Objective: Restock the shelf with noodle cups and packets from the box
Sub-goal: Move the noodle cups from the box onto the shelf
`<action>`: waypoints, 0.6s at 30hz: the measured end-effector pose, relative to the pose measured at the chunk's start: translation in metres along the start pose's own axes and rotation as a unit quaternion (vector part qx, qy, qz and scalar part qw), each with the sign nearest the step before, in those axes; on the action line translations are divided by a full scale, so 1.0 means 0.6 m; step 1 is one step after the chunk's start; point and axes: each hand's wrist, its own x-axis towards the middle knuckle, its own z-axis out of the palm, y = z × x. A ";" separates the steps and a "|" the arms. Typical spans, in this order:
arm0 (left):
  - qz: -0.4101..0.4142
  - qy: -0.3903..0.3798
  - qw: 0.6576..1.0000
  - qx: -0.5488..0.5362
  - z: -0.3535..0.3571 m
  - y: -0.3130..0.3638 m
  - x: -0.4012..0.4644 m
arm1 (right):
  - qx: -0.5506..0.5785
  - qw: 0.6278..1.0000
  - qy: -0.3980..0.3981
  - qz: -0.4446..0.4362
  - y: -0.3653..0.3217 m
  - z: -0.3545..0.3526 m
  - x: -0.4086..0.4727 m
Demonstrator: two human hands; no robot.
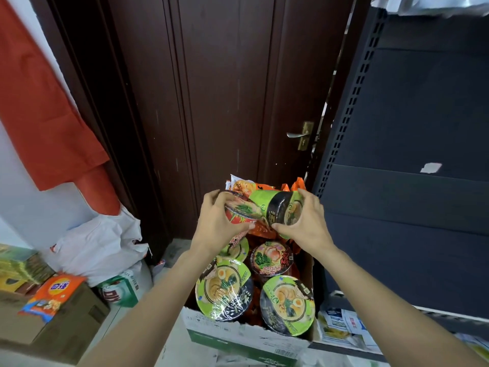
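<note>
Lime-green and black wrapping is what jumps out first: we've got a green noodle cup [280, 207] tipped on its side in our right hand [304, 221], fingers curled over the far rim and thumb under the near edge. Our left hand [219, 221] grips a red noodle cup [239, 210], also tilted, fingers wrapped over its top and thumb underneath. The two cups touch each other between the hands, held up above the far end of the box [246, 337].

Both arms stretch forward from the bottom of the view, wrists bent a little inward toward each other.

Down in the box we can see three more green-lidded cups and a dark-lidded cup [271, 258], lids facing up, packed close together, with orange packets [264, 186] standing along the box's far edge. The dark metal shelf [410, 154] stands just right of the box, its boards bare apart from a white scrap. A brown door [225, 88] sits straight behind the box, and a cardboard carton [66, 324] with an orange bag on it is off to the left.
</note>
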 end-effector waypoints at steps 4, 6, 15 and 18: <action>0.051 0.003 0.999 -0.014 -0.008 0.034 -0.002 | -0.034 0.998 0.002 -0.046 -0.016 -0.034 0.000; 0.072 0.000 0.997 -0.022 -0.008 0.065 0.000 | -0.037 0.998 0.010 -0.048 -0.014 -0.064 -0.002; 0.166 -0.034 0.983 -0.064 0.114 0.265 0.005 | -0.066 0.993 0.094 -0.001 0.090 -0.287 -0.060; 0.203 -0.061 0.975 -0.073 0.189 0.352 -0.013 | -0.080 0.989 0.121 0.028 0.159 -0.378 -0.097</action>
